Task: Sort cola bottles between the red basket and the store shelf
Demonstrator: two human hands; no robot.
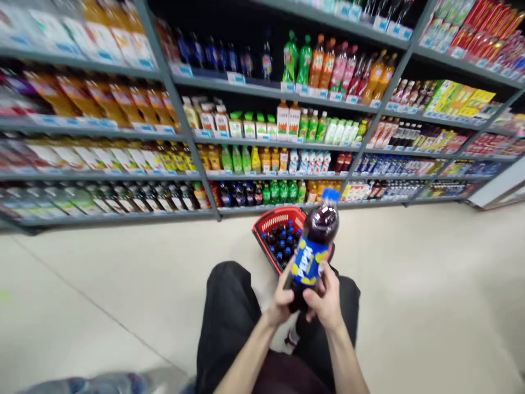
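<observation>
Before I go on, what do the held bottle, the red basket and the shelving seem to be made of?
Bottle: probably clear, glossy plastic; sharp highlights on its dark shoulder, see-through neck.
Basket: likely moulded plastic; even red colour, slotted wall.
Shelving: perhaps painted metal; thin, straight grey edges, though the look leaves it open.

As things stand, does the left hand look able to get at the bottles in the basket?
Probably not: the left hand holds the Pepsi bottle with the right hand. Otherwise the basket is open-topped, its bottles just ahead.
</observation>
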